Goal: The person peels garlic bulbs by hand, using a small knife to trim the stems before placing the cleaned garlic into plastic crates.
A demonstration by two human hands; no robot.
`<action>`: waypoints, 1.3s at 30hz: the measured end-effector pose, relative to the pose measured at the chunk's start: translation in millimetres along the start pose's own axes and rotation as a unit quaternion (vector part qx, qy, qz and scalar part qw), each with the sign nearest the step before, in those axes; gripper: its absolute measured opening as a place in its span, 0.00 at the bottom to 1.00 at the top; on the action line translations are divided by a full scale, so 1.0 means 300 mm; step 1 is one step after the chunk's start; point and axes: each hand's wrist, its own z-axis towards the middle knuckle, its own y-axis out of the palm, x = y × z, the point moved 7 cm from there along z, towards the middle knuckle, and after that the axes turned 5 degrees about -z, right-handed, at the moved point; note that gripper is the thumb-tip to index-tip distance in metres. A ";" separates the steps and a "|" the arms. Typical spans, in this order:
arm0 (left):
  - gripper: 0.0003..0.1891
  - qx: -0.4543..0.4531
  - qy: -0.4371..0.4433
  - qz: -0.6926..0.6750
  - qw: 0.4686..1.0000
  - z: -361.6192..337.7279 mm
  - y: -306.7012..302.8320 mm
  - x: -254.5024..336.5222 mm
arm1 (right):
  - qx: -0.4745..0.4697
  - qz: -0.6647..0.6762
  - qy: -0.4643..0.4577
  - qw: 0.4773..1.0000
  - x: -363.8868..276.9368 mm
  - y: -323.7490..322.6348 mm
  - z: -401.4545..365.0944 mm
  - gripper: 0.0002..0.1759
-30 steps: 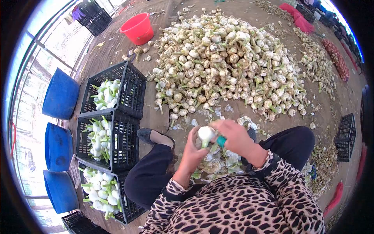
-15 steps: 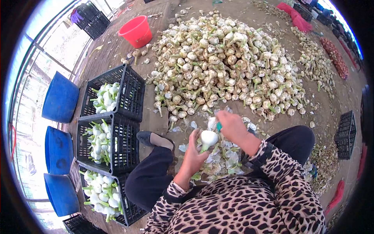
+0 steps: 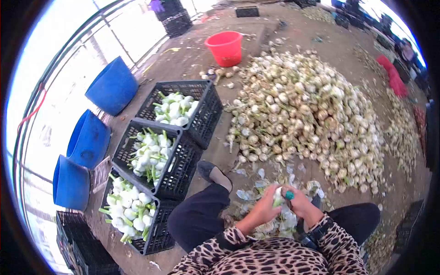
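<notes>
A white garlic bulb (image 3: 277, 196) with a green stem sits low in front of me, partly hidden by my fingers. My left hand (image 3: 265, 206) is wrapped round its stem side. Against the bulb's other side, my right hand (image 3: 300, 202) is closed, its fingers curled at the bulb. A small teal piece (image 3: 288, 195) shows at my right thumb. Beneath both hands lie loose papery garlic skins (image 3: 286, 222), between my bent legs. Ahead spreads a big heap of unpeeled garlic (image 3: 307, 110).
Three black crates with clean white garlic, one being the middle crate (image 3: 176, 183), stand in a row at my left. Blue tubs (image 3: 112, 87) line the wall side. A red bucket (image 3: 224, 50) stands beyond the crates; a red sack (image 3: 392, 77) lies far right.
The view has swung left, so the scene sits further right. My hands have come together, and the bulb, formerly in plain sight in my left hand, is now mostly covered.
</notes>
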 end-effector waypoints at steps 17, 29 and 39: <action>0.22 0.442 0.170 -0.187 0.861 -0.112 -0.316 0.152 | -0.176 -0.103 -0.248 0.947 -0.497 0.746 0.608 0.26; 0.20 0.305 -0.138 -0.442 0.832 0.020 -0.187 -0.114 | -0.180 -0.551 -0.018 0.815 0.314 -0.222 0.444 0.15; 0.16 0.323 -0.235 -0.475 0.784 0.089 -0.175 -0.215 | 0.158 -0.743 -0.125 0.638 -0.028 -0.318 0.925 0.20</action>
